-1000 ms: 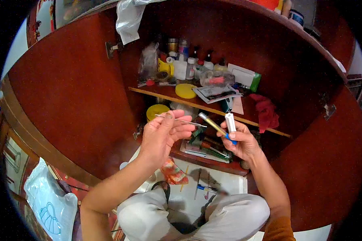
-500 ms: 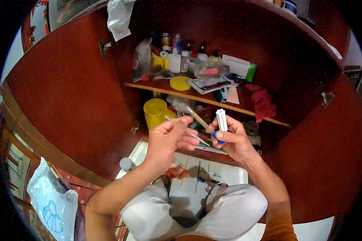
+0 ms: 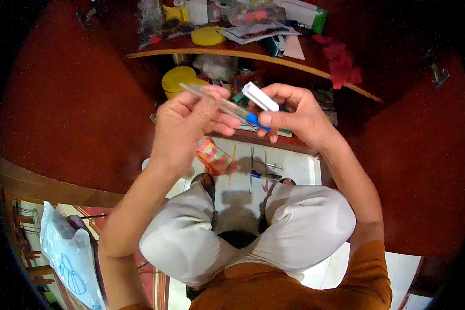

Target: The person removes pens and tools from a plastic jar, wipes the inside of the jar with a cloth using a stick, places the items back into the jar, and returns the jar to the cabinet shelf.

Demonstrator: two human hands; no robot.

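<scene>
Holding hand, right (image 3: pixel 294 111): thumb and fingers grasping a white plastic piece (image 3: pixel 260 97) together with the blue end (image 3: pixel 257 122) of a clear tube (image 3: pixel 233 108).
Clear tube: tilted, running from the right hand across the left fingers.
Left hand (image 3: pixel 188 116): thumb and fingers part-curled right at the tube, but it's pretty blurry there, so can't tell what they're pinching, if anything.
Knees: bent, in light trousers (image 3: pixel 186 232), below the hands.
Plastic bag with blue print (image 3: pixel 70 263): off to the left, past the left forearm.
Floor: reddish packet (image 3: pixel 212 155) on the left, then a yellow stick (image 3: pixel 232 164), a thin dark rod (image 3: pixel 251 178) and a blue-and-black pen (image 3: pixel 257 174), all just past the feet.
Lower shelf: yellow tub (image 3: pixel 178 80) behind the left hand.
Upper shelf: yellow lid (image 3: pixel 207 35) beside some flat packets (image 3: pixel 253 32), plus a red cloth (image 3: pixel 341 59) hanging over the edge on the right.
</scene>
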